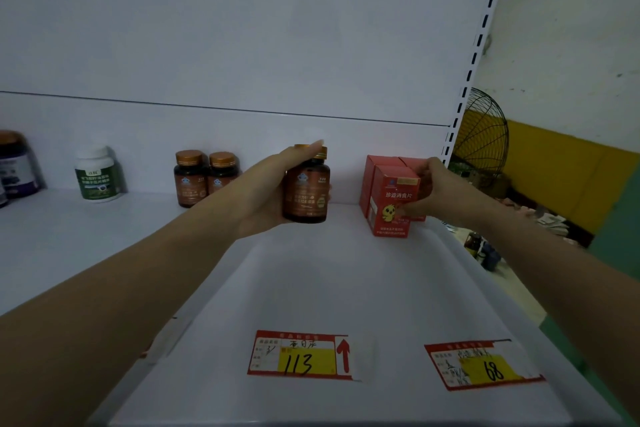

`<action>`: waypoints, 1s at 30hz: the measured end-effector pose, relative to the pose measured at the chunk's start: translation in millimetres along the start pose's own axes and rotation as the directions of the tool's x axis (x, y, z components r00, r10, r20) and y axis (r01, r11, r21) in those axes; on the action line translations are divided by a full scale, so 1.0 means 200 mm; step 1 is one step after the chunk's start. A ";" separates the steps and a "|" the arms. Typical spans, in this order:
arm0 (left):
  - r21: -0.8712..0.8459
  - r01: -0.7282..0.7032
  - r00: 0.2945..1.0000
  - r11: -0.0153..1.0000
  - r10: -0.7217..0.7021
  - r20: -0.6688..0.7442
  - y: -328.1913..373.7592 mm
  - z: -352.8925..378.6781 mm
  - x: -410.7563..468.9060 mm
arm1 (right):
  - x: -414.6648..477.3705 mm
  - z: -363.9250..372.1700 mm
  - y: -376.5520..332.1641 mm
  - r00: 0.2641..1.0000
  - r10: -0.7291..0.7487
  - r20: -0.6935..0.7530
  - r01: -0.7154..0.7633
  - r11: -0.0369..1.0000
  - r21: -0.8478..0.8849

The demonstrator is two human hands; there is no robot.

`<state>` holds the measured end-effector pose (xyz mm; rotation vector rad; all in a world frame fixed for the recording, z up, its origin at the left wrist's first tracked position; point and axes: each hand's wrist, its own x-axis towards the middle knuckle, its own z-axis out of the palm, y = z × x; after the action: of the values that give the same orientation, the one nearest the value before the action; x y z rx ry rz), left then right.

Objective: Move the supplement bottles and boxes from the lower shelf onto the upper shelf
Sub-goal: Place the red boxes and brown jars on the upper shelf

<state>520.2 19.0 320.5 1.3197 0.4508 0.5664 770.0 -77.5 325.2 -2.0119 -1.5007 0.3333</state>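
Note:
My left hand (273, 191) grips a dark brown supplement bottle (308, 194) with a gold cap, upright over the white upper shelf (311, 288). There may be a second gold cap right behind it. My right hand (440, 191) holds a red box (391, 201) with a yellow chick on its front; this box stands on the shelf against other red boxes (375, 166). Two more brown gold-capped bottles (204, 177) stand at the back, to the left of my left hand.
A white-and-green bottle (98, 173) and a dark purple jar (17, 166) stand at the back left. Price tags reading 113 (301, 355) and 68 (485, 366) sit on the shelf's front edge. A slotted upright (474, 55) and a black fan (485, 128) are on the right.

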 end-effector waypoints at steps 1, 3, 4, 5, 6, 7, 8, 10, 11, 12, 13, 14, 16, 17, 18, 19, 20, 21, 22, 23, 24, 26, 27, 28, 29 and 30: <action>-0.005 -0.002 1.000 1.000 0.002 0.000 0.00 0.01 -0.01 | 0.00 0.00 0.01 1.000 0.004 0.000 -0.004 1.000 0.014; -0.003 -0.011 0.999 1.000 0.011 -0.034 0.00 0.02 -0.03 | -0.01 0.01 0.01 1.000 0.013 -0.008 -0.012 1.000 0.023; 0.000 -0.015 0.998 1.000 0.015 -0.067 -0.01 0.03 -0.04 | -0.01 0.01 0.01 1.000 0.015 -0.013 -0.014 1.000 0.021; 0.002 -0.013 0.995 1.000 0.013 -0.097 -0.01 0.03 -0.05 | -0.02 0.01 0.01 1.000 0.007 -0.017 -0.007 1.000 0.021; 0.004 -0.008 0.994 1.000 0.009 -0.113 -0.01 0.04 -0.07 | -0.02 0.01 0.01 1.000 -0.007 -0.015 0.008 1.000 0.020; 0.008 -0.005 0.992 1.000 0.006 -0.124 -0.01 0.04 -0.08 | -0.03 0.01 0.00 1.000 -0.029 -0.008 0.029 0.999 0.022; 0.010 -0.004 0.991 1.000 0.006 -0.136 -0.01 0.04 -0.10 | -0.04 0.01 0.00 0.999 -0.046 0.004 0.046 0.999 0.019; 0.005 -0.014 0.987 1.000 0.014 -0.159 -0.02 0.04 -0.13 | -0.06 0.00 -0.01 0.998 -0.055 0.019 0.055 0.998 -0.019; 0.004 -0.020 0.985 1.000 0.020 -0.171 -0.02 0.03 -0.15 | -0.07 -0.01 -0.01 0.999 -0.041 0.025 0.042 0.998 -0.049; 0.003 -0.022 0.983 1.000 0.022 -0.182 -0.02 0.03 -0.17 | -0.08 -0.02 -0.01 0.999 -0.015 0.043 0.018 0.997 -0.078; 0.004 -0.023 0.981 1.000 0.023 -0.194 -0.02 0.02 -0.19 | -0.09 -0.02 -0.01 0.998 0.017 0.066 -0.010 0.995 -0.100; 0.005 -0.025 0.978 1.000 0.026 -0.206 -0.02 0.01 -0.21 | -0.10 -0.03 -0.02 0.995 0.055 0.089 -0.043 0.990 -0.133; 0.002 -0.031 0.974 1.000 0.031 -0.225 -0.01 -0.01 -0.26 | -0.13 -0.03 -0.05 0.988 0.105 0.115 -0.072 0.961 -0.266; 0.002 -0.034 0.973 0.999 0.033 -0.230 0.00 -0.03 -0.28 | -0.15 -0.03 -0.08 0.985 0.117 0.130 -0.063 0.933 -0.355; 0.006 -0.038 0.971 0.999 0.038 -0.236 0.00 -0.04 -0.31 | -0.17 -0.03 -0.11 0.981 0.131 0.142 -0.056 0.897 -0.439; 0.011 -0.041 0.970 0.999 0.042 -0.241 0.02 -0.06 -0.34 | -0.19 -0.02 -0.14 0.978 0.144 0.149 -0.050 0.862 -0.504; 0.018 -0.041 0.969 0.999 0.044 -0.242 0.03 -0.08 -0.37 | -0.21 -0.01 -0.19 0.976 0.157 0.152 -0.050 0.837 -0.545; 0.030 -0.039 0.970 0.999 0.045 -0.239 0.04 -0.10 -0.40 | -0.24 0.01 -0.24 0.975 0.166 0.149 -0.052 0.820 -0.569; 0.045 -0.039 0.971 0.998 0.049 -0.235 0.06 -0.13 -0.44 | -0.27 0.03 -0.29 0.976 0.166 0.141 -0.054 0.811 -0.583; 0.061 -0.040 0.971 0.997 0.054 -0.235 0.08 -0.16 -0.48 | -0.29 0.05 -0.35 0.978 0.158 0.134 -0.048 0.804 -0.592; 0.079 -0.040 0.969 0.996 0.058 -0.239 0.10 -0.19 -0.51 | -0.30 0.08 -0.40 0.981 0.145 0.129 -0.039 0.798 -0.601; 0.123 -0.030 0.964 0.992 0.062 -0.257 0.14 -0.25 -0.60 | -0.33 0.14 -0.51 0.986 0.111 0.127 -0.009 0.786 -0.618; 0.155 -0.018 0.960 0.988 0.060 -0.272 0.16 -0.28 -0.64 | -0.34 0.18 -0.57 0.987 0.096 0.127 0.003 0.786 -0.618; 0.193 -0.005 0.956 0.981 0.061 -0.287 0.17 -0.31 -0.68 | -0.36 0.22 -0.62 0.989 0.081 0.124 0.011 0.793 -0.609; 0.228 0.003 0.953 0.974 0.066 -0.296 0.18 -0.34 -0.72 | -0.36 0.27 -0.68 0.991 0.063 0.118 0.020 0.803 -0.595; 0.252 0.007 0.951 0.968 0.072 -0.301 0.20 -0.38 -0.75 | -0.37 0.31 -0.73 0.993 0.047 0.112 0.027 0.814 -0.580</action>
<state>350.7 -9.3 342.2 1.4870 0.7798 0.7682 598.0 -101.3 352.0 -2.5050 -1.8309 -0.0160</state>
